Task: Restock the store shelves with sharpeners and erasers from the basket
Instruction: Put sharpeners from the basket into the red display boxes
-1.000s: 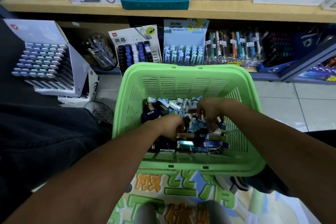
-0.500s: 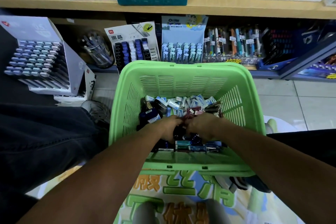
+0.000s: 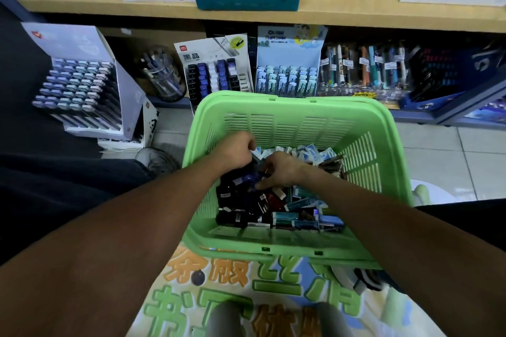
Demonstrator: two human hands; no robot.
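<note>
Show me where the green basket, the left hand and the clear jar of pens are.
green basket (image 3: 290,128), head view, on the slotted far wall.
left hand (image 3: 236,151), head view, on the back of the hand.
clear jar of pens (image 3: 164,81), head view, on its clear side wall.

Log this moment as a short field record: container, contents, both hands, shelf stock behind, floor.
container: green slatted basket, on the floor before the shelves
contents: heap of small packaged items, dark ones to the left, light blue-white ones toward the far side
left hand: inside the basket, fingers curled into the pile; what the grip holds is hidden
right hand: inside the basket, beside the left, fingers down among the items
shelf stock: black-and-blue display card, clear pen jar
floor: printed mat
</note>
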